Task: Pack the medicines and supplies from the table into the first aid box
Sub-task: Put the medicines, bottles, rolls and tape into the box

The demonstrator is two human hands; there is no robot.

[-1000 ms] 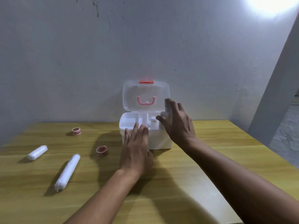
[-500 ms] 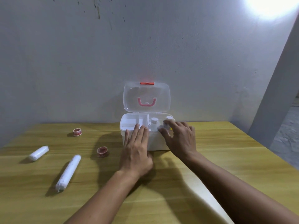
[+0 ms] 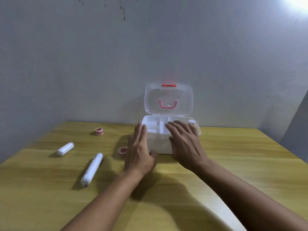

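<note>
My left hand (image 3: 140,153) and right hand (image 3: 185,144) lie flat, gripping nothing, on the light first aid box (image 3: 160,144); the 2 soft rolls at 9 o'clock suit mid-body pinches.

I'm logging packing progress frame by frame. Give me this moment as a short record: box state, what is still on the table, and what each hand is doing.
box: first aid box, lid up
in box: white-capped bottle, right end
on table: long white roll, short white roll, near tape roll, far tape roll
left hand: open, at the box's left front, holding nothing
right hand: open, flat over the box's right front
</note>
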